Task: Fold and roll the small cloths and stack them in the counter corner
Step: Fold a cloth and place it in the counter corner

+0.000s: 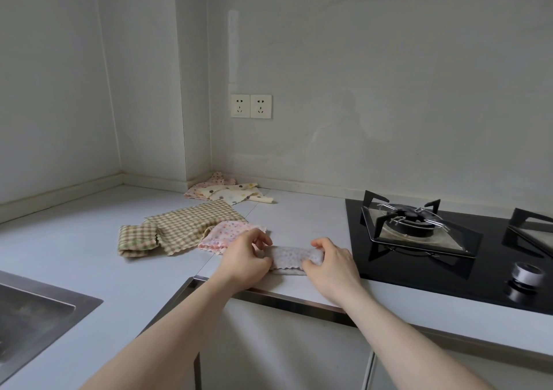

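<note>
Left hand [250, 253] and right hand [330, 262] each pinch one end of the grey dotted cloth [291, 258], likely to keep the roll tight. It lies between the hands near the counter [89, 270] front edge. Pink cloth [227, 235] and checked cloth [191, 226] just behind; loose dotted cloths [230, 193] wait in the corner.

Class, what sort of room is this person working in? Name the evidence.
Most likely a home kitchen: a gas hob set into the counter, a steel sink, and twin wall sockets.
</note>
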